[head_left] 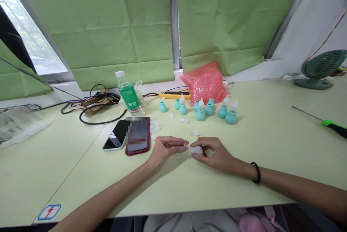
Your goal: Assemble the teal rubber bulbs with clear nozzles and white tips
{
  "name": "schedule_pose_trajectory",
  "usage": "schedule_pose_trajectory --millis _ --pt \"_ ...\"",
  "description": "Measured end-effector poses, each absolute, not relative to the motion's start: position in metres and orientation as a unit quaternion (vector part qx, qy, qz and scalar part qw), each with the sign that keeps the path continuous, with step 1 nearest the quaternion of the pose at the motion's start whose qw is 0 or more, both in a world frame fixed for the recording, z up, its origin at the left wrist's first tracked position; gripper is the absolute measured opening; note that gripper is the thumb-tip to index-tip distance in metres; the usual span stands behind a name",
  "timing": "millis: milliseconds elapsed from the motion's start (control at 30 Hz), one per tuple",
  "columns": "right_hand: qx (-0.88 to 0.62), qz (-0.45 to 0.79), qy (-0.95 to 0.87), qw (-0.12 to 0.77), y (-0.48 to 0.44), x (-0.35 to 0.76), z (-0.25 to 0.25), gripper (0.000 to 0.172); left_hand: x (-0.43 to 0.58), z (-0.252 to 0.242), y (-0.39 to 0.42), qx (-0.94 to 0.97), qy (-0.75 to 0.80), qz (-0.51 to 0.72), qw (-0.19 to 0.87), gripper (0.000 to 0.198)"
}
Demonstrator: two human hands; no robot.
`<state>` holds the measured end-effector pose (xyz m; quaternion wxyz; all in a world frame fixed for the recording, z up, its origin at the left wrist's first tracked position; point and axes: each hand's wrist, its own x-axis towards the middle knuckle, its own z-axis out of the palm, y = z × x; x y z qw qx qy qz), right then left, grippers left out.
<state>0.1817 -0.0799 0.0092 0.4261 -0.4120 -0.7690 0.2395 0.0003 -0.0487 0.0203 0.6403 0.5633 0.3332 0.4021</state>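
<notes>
My right hand (213, 152) pinches a small clear plastic tube (195, 150) over the table. Close against its left end, the fingers of my left hand (169, 147) are closed on a tiny translucent plastic piece (185, 146); its exact kind is too small to tell. Beyond my hands stand several turquoise rubber bulbs (200, 115), some topped with a clear pointed nozzle (226, 100). Loose on the table lie another clear tube (184, 120) and a translucent nozzle tip (198, 133). A heap of small translucent pieces (155, 126) is left of them.
Left of my hands lie a red-cased phone (138, 136) and a second phone (116, 136). A water bottle (129, 94), black cables (101, 101), a yellow power strip (175, 95) and pink bubble wrap (204, 81) stand behind. Rightward are a screwdriver (325, 123) and a green fan (320, 69).
</notes>
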Motion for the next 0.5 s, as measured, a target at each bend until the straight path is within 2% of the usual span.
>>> schedule_pose_trajectory --millis 133,300,500 --pt "-0.419 0.286 -0.755 0.416 -0.083 0.178 0.01 0.017 0.003 0.019 -0.052 0.598 0.34 0.4 0.606 0.021" --pt "-0.425 0.318 -0.747 0.4 -0.083 0.177 0.009 0.02 0.006 0.016 -0.057 0.622 0.318 0.413 0.584 0.031" --pt "-0.424 0.37 -0.72 0.407 -0.083 0.177 0.009 0.025 0.005 0.014 -0.064 0.694 0.335 0.423 0.475 0.034"
